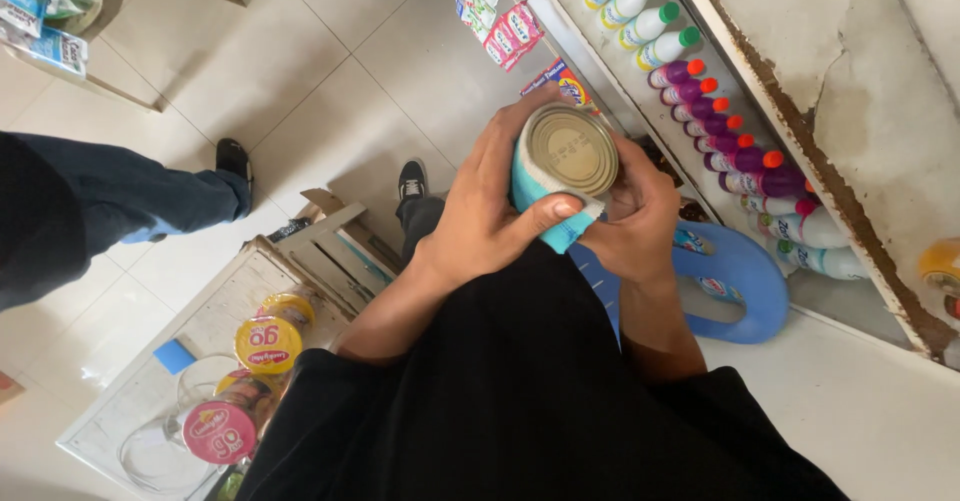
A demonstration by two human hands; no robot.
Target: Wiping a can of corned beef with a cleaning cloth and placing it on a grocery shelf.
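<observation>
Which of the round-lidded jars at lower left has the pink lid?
The nearest jar, at the bottom edge of the counter; the jar beyond it has a yellow lid.

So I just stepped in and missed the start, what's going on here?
A person in a black top stands in a shop aisle and holds a tin can with a teal label in both hands. The left hand wraps around its side, thumb across the label; the right hand supports it from the other side. The can's metal end faces the camera. Beside them a shelf carries rows of bottles, and lidded jars sit on a low stand. Another person's leg in jeans is nearby.
</observation>
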